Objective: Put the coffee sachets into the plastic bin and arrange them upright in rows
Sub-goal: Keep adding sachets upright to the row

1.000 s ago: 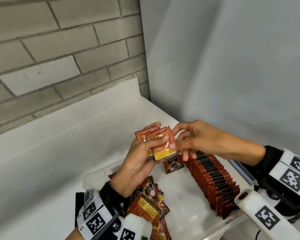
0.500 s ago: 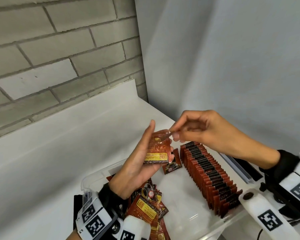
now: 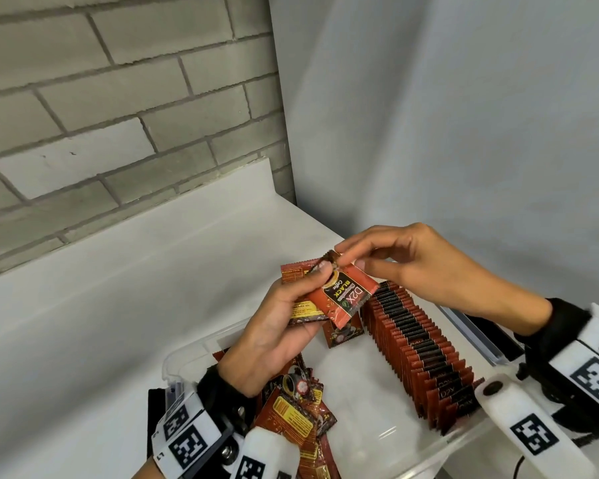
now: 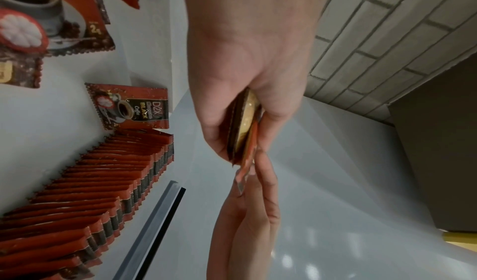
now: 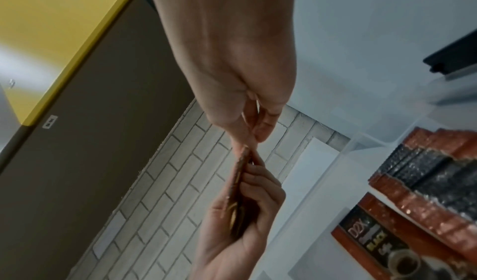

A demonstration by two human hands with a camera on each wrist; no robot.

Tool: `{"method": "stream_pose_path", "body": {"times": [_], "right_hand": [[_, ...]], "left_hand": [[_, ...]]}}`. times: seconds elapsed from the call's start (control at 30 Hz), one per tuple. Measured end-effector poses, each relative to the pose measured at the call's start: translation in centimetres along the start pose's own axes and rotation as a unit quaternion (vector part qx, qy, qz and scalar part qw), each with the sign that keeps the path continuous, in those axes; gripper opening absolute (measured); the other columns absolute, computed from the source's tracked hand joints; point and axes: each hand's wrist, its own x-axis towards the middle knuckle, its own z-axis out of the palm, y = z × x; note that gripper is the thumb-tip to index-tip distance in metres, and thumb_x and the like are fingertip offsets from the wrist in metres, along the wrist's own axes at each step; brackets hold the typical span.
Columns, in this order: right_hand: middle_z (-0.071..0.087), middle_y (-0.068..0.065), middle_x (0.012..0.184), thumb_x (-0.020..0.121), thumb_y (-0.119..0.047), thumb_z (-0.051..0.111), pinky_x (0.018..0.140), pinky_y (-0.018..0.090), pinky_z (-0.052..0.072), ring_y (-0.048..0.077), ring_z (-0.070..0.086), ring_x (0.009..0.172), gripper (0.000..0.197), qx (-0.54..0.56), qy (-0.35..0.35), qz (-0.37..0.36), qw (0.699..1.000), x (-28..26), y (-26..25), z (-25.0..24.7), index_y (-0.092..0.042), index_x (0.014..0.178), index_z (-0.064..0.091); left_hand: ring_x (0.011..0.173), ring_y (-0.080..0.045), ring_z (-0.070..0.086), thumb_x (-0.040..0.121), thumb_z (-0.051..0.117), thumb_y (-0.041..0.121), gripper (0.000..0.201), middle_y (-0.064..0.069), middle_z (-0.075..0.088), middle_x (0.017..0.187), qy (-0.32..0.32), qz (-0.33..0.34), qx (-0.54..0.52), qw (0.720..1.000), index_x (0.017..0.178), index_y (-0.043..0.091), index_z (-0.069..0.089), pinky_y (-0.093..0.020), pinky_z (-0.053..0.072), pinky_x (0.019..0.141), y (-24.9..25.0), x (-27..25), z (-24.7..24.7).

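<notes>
A white counter [image 3: 125,305] sits in a corner between a grey brick wall [image 3: 101,98] and a plain pale wall [image 3: 464,115]; the clear plastic bin [image 3: 187,350] rests on it in front of you.

Your left hand [image 3: 274,333] is raised above the bin, fingers and thumb curled around a small stack of coffee sachets [image 3: 301,299]. The front sachet [image 3: 343,295] is tilted out of the stack, its printed face toward you and upside down. Your right hand [image 3: 405,264] pinches the top corner of that front sachet between thumb and forefinger; its other fingers are loosely curled.

Inside the bin, a row of sachets [image 3: 419,350] stands upright along the right side, packed edge to edge. One single sachet [image 3: 343,335] lies flat at the far end of that row, just beside it. A loose pile of sachets [image 3: 298,402] lies jumbled at the near left, partly under your left wrist.
</notes>
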Motion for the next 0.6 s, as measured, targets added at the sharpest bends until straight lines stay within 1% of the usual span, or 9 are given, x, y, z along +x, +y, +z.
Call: {"method": "stream_pose_path", "body": {"times": [0.07, 0.13, 0.2, 0.23, 0.27, 0.33, 0.47, 0.53, 0.6], "right_hand": [[0.072, -0.006, 0.099, 0.094, -0.008, 0.055, 0.083, 0.023, 0.054, 0.006, 0.066, 0.093, 0.022, 0.024, 0.029, 0.041, 0.998, 0.0, -0.1, 0.2, -0.021, 0.101, 0.071], [0.072, -0.003, 0.093, 0.093, -0.020, 0.056, 0.077, 0.017, 0.052, 0.003, 0.065, 0.081, 0.014, 0.070, 0.043, 0.087, 0.993, -0.2, -0.4, 0.6, -0.018, 0.103, 0.067], [0.071, -0.003, 0.083, 0.083, -0.035, 0.062, 0.073, 0.015, 0.052, 0.004, 0.063, 0.073, 0.029, 0.120, 0.023, 0.130, 0.984, -0.4, -0.5, 0.9, -0.014, 0.102, 0.065], [0.070, -0.004, 0.078, 0.077, -0.038, 0.064, 0.072, 0.016, 0.052, 0.005, 0.063, 0.070, 0.036, 0.139, 0.008, 0.147, 0.979, -0.4, -0.5, 1.1, -0.011, 0.101, 0.064], [0.069, -0.003, 0.075, 0.073, -0.038, 0.067, 0.072, 0.016, 0.053, 0.006, 0.063, 0.069, 0.038, 0.152, -0.006, 0.159, 0.975, -0.6, -0.4, 1.4, -0.009, 0.098, 0.064], [0.069, 0.001, 0.074, 0.070, -0.033, 0.072, 0.071, 0.018, 0.052, 0.007, 0.062, 0.067, 0.036, 0.161, -0.023, 0.175, 0.971, -0.7, -0.1, 1.8, -0.008, 0.092, 0.063], [0.069, 0.007, 0.076, 0.075, -0.019, 0.076, 0.067, 0.019, 0.052, 0.010, 0.062, 0.067, 0.030, 0.169, -0.006, 0.202, 0.965, -0.5, 0.5, 2.3, 0.000, 0.095, 0.065], [0.069, 0.008, 0.075, 0.077, -0.014, 0.075, 0.066, 0.019, 0.052, 0.012, 0.062, 0.066, 0.022, 0.179, 0.005, 0.209, 0.962, -0.3, 0.6, 2.4, -0.001, 0.092, 0.066], [0.069, 0.007, 0.074, 0.078, -0.012, 0.074, 0.065, 0.020, 0.051, 0.012, 0.062, 0.067, 0.015, 0.187, 0.011, 0.211, 0.959, -0.2, 0.7, 2.3, -0.006, 0.088, 0.066]], "left_hand": [[0.082, -0.021, 0.071, 0.073, 0.064, 0.011, 0.026, -0.014, 0.072, 0.093, 0.009, 0.019, -0.025, 0.999, 0.097, 0.003, 0.067, -0.032, 0.057, 0.078, 0.1, 0.1, 0.0], [0.085, -0.021, 0.071, 0.074, 0.064, 0.011, 0.028, -0.013, 0.072, 0.094, 0.020, 0.037, -0.043, 0.998, 0.101, 0.004, 0.065, -0.032, 0.057, 0.080, 0.2, 0.2, -0.2], [0.086, -0.020, 0.071, 0.076, 0.063, 0.011, 0.029, -0.011, 0.072, 0.093, 0.024, 0.050, -0.049, 0.997, 0.104, 0.005, 0.063, -0.031, 0.058, 0.076, 0.3, 0.2, -0.3], [0.085, -0.019, 0.071, 0.076, 0.062, 0.011, 0.029, -0.011, 0.072, 0.093, 0.023, 0.056, -0.051, 0.997, 0.104, 0.004, 0.063, -0.030, 0.058, 0.073, 0.3, 0.2, -0.3], [0.085, -0.019, 0.071, 0.077, 0.061, 0.011, 0.028, -0.011, 0.072, 0.093, 0.021, 0.061, -0.053, 0.997, 0.105, 0.004, 0.062, -0.029, 0.058, 0.070, 0.3, 0.2, -0.3], [0.087, -0.020, 0.070, 0.079, 0.060, 0.010, 0.030, -0.013, 0.071, 0.095, 0.021, 0.069, -0.056, 0.996, 0.107, 0.002, 0.061, -0.029, 0.057, 0.070, 0.3, 0.2, -0.3], [0.090, -0.020, 0.070, 0.077, 0.060, 0.006, 0.036, -0.013, 0.071, 0.098, 0.027, 0.080, -0.064, 0.994, 0.113, 0.003, 0.060, -0.028, 0.057, 0.072, 0.2, 0.3, -0.3], [0.089, -0.019, 0.070, 0.078, 0.059, 0.004, 0.038, -0.012, 0.071, 0.099, 0.029, 0.085, -0.065, 0.994, 0.115, 0.005, 0.060, -0.027, 0.057, 0.070, 0.2, 0.3, -0.2], [0.087, -0.018, 0.071, 0.080, 0.059, 0.000, 0.037, -0.012, 0.071, 0.099, 0.036, 0.089, -0.063, 0.993, 0.117, 0.005, 0.060, -0.026, 0.057, 0.069, 0.2, 0.3, -0.1]]}}
